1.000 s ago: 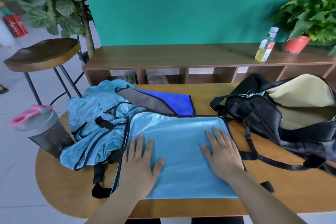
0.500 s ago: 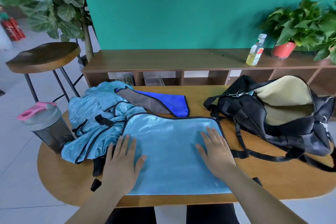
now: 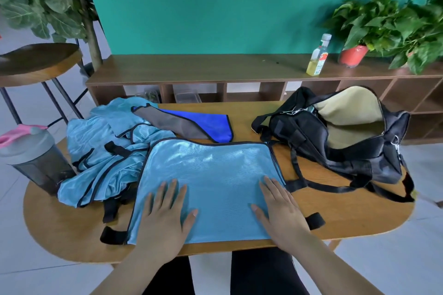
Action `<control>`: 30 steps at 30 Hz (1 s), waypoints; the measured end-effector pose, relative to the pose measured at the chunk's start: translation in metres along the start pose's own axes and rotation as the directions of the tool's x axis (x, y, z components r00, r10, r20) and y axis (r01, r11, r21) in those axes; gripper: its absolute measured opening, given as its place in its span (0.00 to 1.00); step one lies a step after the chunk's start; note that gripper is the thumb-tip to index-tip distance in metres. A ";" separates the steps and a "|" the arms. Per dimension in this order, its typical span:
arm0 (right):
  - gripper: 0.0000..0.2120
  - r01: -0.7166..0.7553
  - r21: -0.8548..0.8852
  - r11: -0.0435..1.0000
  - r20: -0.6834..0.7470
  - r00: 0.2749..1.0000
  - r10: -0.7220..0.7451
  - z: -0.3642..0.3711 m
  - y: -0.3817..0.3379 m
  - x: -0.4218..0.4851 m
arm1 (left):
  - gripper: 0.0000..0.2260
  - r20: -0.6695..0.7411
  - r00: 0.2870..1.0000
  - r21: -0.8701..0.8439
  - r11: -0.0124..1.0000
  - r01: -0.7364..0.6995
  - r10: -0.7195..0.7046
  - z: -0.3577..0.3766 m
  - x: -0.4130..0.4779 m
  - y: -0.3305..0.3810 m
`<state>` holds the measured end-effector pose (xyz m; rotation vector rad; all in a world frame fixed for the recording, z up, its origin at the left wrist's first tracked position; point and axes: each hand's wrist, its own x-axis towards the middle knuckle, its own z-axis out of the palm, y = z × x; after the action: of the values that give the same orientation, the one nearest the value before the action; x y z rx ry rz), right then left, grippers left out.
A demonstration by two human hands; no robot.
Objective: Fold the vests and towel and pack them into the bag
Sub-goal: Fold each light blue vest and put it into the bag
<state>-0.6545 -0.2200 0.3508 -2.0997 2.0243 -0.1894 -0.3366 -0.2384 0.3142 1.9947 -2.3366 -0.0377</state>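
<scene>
A light blue vest with black trim lies flat and folded on the wooden table in front of me. My left hand presses flat on its near left part, and my right hand presses flat on its near right part, fingers straight. More light blue vests lie crumpled in a heap to the left. A blue and grey towel lies behind the flat vest. The black bag stands open at the right, showing its beige lining.
A grey shaker bottle with a pink lid stands at the table's left edge. Behind the table runs a low wooden shelf with an oil bottle and a potted plant. A stool stands at the far left.
Both hands have slid back toward me along the flat vest, staying flat on it. The view has shifted, so the bag sits more fully in frame.
</scene>
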 end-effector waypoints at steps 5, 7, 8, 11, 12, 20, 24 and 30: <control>0.25 0.036 0.136 0.990 -0.102 0.994 -0.022 -0.023 0.002 0.014 | 0.38 -0.033 0.996 -0.137 0.987 -0.081 0.078 -0.029 -0.009 0.038; 0.21 -0.009 0.166 0.986 -0.157 0.987 0.035 -0.037 0.008 0.034 | 0.37 0.004 0.975 -0.236 0.947 -0.216 0.223 -0.035 -0.013 0.084; 0.19 -0.040 0.151 0.988 -0.162 0.985 0.065 -0.044 0.013 0.047 | 0.36 0.008 0.953 -0.233 0.928 -0.292 0.302 -0.033 -0.015 0.108; 0.11 -0.132 0.079 0.988 -0.095 0.986 0.139 -0.057 0.032 0.092 | 0.36 -0.012 0.890 -0.148 0.880 -0.452 0.455 -0.015 -0.013 0.171; 0.10 -0.160 0.068 0.985 -0.056 0.985 0.164 -0.061 0.038 0.105 | 0.38 -0.004 0.879 -0.123 0.872 -0.474 0.477 -0.012 -0.010 0.187; 0.28 -0.294 0.076 0.953 0.101 0.953 0.286 -0.055 0.057 0.160 | 0.40 0.041 0.904 -0.001 0.904 -0.426 0.426 0.006 -0.001 0.225; 0.24 -0.334 0.121 0.935 0.028 0.942 0.334 -0.045 0.051 0.163 | 0.38 -0.028 0.907 0.041 0.907 -0.418 0.419 0.019 -0.001 0.230; 0.13 -0.331 0.353 0.875 0.054 0.941 0.334 -0.054 0.062 0.160 | 0.32 -0.112 0.889 -0.016 0.894 -0.448 0.443 0.016 -0.010 0.226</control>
<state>-0.7209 -0.3848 0.3784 -1.5118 2.1253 -0.4687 -0.5591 -0.1929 0.3123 1.3566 -2.6325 0.0437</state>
